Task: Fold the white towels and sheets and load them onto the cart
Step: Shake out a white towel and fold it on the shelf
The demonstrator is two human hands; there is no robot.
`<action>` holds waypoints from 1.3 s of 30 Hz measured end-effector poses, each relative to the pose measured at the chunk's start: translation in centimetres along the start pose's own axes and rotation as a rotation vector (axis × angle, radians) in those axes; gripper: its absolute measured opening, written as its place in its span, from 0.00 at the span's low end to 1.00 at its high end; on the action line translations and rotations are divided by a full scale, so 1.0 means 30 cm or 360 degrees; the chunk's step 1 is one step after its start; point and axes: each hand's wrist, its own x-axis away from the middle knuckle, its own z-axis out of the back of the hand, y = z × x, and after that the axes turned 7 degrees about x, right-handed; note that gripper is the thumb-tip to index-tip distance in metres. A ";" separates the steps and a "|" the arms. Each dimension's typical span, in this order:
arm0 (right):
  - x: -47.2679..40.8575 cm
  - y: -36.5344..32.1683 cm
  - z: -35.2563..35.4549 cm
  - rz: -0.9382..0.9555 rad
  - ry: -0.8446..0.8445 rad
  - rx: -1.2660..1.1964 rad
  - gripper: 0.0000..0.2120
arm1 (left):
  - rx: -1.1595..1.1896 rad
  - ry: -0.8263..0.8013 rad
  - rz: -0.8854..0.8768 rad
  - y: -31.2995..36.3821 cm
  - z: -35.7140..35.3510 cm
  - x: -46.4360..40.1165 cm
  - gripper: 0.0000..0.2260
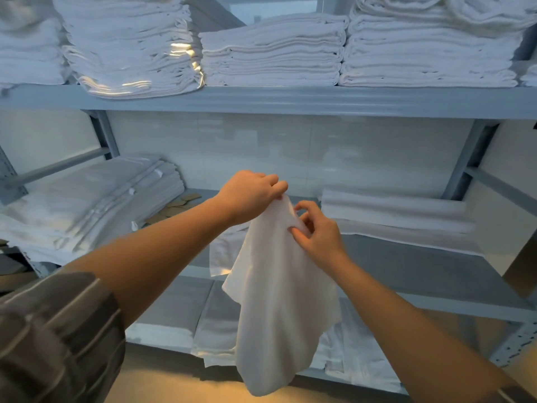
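- Stacks of folded linen (96, 210) sit on the middle shelf at your far left, with loose brown card pieces (174, 206) just beside them; swing the cloth that way and you may drag those pieces off or nudge the pile.
- Your left hand (250, 194) pinches the top corner of the white towel (276, 301), fingers curled tight around a small bit of fabric. That thin pinch could slip if you shake the towel open hard.
- The towel hangs in the air in front of the shelves (290, 100), bunched and unfolded, its lower end down by the bottom shelf. It could brush the loose sheets (348, 356) lying there and pull them askew, or touch the floor.
- Your right hand (318, 232) grips the towel's edge just below the left, thumb and fingers closing on the cloth. Hands this close leave the far corners unfound, so you risk a crooked fold.
- No cart shows here; I cannot tell where it stands.
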 end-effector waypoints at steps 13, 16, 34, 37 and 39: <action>0.007 0.052 0.002 0.0042 -0.0228 0.0475 0.09 | -0.0295 0.0037 -0.0093 -0.029 0.026 -0.055 0.10; 0.049 0.103 -0.007 -0.0065 -0.0295 0.0443 0.11 | -0.0237 0.0074 0.0043 -0.087 0.058 -0.067 0.10; 0.280 0.348 -0.164 -0.0633 -0.0794 0.0581 0.17 | -0.0243 0.0115 0.0673 -0.395 0.090 -0.001 0.03; 0.260 0.354 -0.142 -0.0580 -0.0848 0.0581 0.14 | -0.0255 0.0114 0.0814 -0.453 0.078 0.064 0.04; 0.243 0.352 -0.132 -0.0535 -0.0842 0.0564 0.10 | -0.0272 0.0126 0.0865 -0.481 0.076 0.095 0.03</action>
